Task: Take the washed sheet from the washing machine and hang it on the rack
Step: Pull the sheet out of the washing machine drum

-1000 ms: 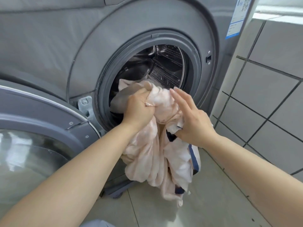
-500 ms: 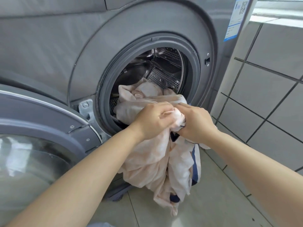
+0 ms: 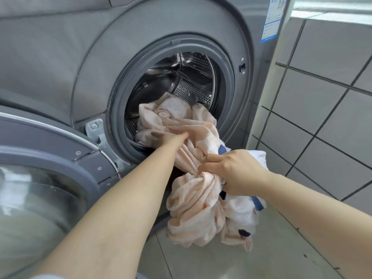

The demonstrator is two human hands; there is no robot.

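A pale peach sheet (image 3: 195,210) with white and dark blue parts spills out of the grey washing machine's round opening (image 3: 117,109) and hangs in a bunch toward the floor. One end still lies inside the steel drum (image 3: 193,89). My left hand (image 3: 173,137) reaches to the drum's mouth, its fingers dug into the folds there and gripping them. My right hand (image 3: 235,172) is lower and nearer to me, clutching a twisted bunch of the sheet in front of the opening. No rack is in view.
The machine's door (image 3: 50,150) stands swung open at the left, under my left forearm. A grey tiled wall (image 3: 322,117) rises close on the right. Pale floor tiles (image 3: 271,258) lie below the hanging cloth.
My left hand let go beside the right one and moved forward to the drum's mouth, taking a new hold. My right hand pulled its bunch down and toward me, so more sheet hangs outside.
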